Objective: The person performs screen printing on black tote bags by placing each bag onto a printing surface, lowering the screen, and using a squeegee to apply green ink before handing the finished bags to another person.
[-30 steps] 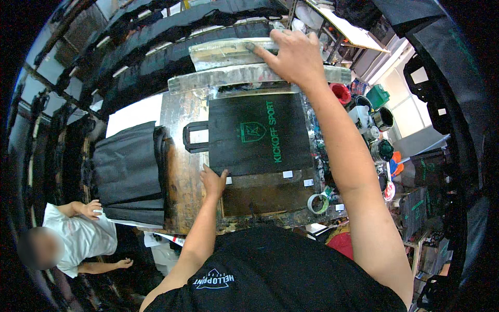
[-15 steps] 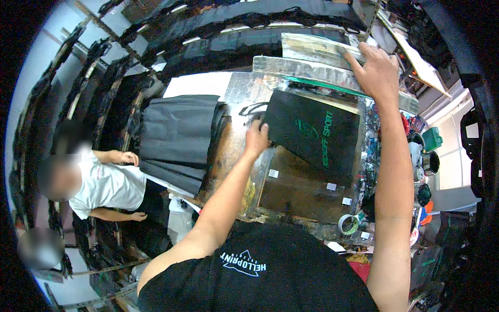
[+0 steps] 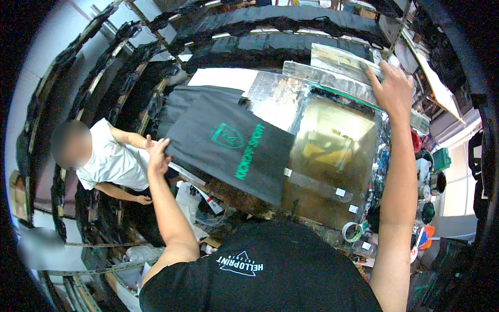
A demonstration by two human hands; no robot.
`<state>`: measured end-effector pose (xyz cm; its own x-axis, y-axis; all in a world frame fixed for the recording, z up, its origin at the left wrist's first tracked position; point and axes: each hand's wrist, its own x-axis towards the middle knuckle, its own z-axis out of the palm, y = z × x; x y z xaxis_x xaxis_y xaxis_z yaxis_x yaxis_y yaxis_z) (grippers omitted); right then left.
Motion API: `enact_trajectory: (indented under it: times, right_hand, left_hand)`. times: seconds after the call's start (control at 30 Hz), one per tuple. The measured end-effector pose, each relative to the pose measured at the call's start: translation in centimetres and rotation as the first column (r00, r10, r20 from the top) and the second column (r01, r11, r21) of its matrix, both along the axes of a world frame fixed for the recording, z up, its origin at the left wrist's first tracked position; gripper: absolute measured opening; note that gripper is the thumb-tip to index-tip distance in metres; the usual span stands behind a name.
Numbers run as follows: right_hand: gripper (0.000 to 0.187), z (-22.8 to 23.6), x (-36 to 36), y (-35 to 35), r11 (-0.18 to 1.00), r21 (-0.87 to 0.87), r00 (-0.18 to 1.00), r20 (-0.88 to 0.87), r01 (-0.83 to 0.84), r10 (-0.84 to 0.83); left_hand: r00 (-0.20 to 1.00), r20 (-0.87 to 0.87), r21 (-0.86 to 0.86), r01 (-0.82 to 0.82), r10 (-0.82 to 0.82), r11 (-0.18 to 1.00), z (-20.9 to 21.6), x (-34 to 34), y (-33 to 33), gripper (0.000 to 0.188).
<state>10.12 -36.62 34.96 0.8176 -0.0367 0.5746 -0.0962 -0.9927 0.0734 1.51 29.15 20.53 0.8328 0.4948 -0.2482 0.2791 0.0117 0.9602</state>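
A black fabric piece (image 3: 208, 112) with a green crest and lettering stretches across the left part of the work table. My left hand (image 3: 157, 154) is at its far left edge, thumb and fingers closed on the cloth's border. To the right lies a shiny brown flat board (image 3: 332, 151) with small white squares stuck along it. Behind the board, a worn grey wooden bar (image 3: 332, 78) has a green-edged underside. My right hand (image 3: 393, 91) grips a pale, stained wooden slab (image 3: 338, 56) lying along that bar, its thumb over the slab's face.
A co-worker in a white shirt (image 3: 117, 156) stands at the left, close to the fabric. Ink pots (image 3: 437, 182), a green container (image 3: 442, 159) and a tape roll (image 3: 352, 232) sit at the right. Racks with dark fabric (image 3: 286, 47) line the back.
My left hand has drawn the printed black fabric leftward off the brown board, uncovering it. My right hand stays on the wooden slab. The whole view has shifted slightly.
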Motion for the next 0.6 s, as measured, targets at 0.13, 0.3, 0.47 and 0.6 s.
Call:
enact_trajectory:
  times: [0.13, 0.3, 0.47, 0.6]
  right_hand:
    - [0.057, -1.0, 0.8, 0.0, 0.993, 0.015, 0.984, 0.138, -0.115, 0.111]
    - [0.056, -0.9, 0.2, -1.7, 0.998, -0.045, 0.992, 0.114, -0.053, 0.058]
    - [0.055, -1.2, 0.9, -0.7, 0.996, -0.04, 0.994, 0.079, -0.077, 0.08]
    - [0.056, -1.9, 1.6, -1.6, 0.989, -0.057, 0.966, 0.216, -0.133, 0.142]
  left_hand:
    - [0.997, -0.063, -0.089, -0.046, 0.041, 0.995, -5.1, -3.5, 16.7, 0.031]
    - [0.569, 0.233, 0.929, -0.369, 0.789, -0.008, -5.2, 0.6, 6.4, 0.046]
    - [0.833, 0.506, 0.813, -0.374, -0.223, 0.446, -2.3, 1.2, -10.9, 0.021]
    - [0.783, 0.339, 0.882, -0.071, -0.522, 0.466, -5.1, 7.5, -19.0, 0.018]
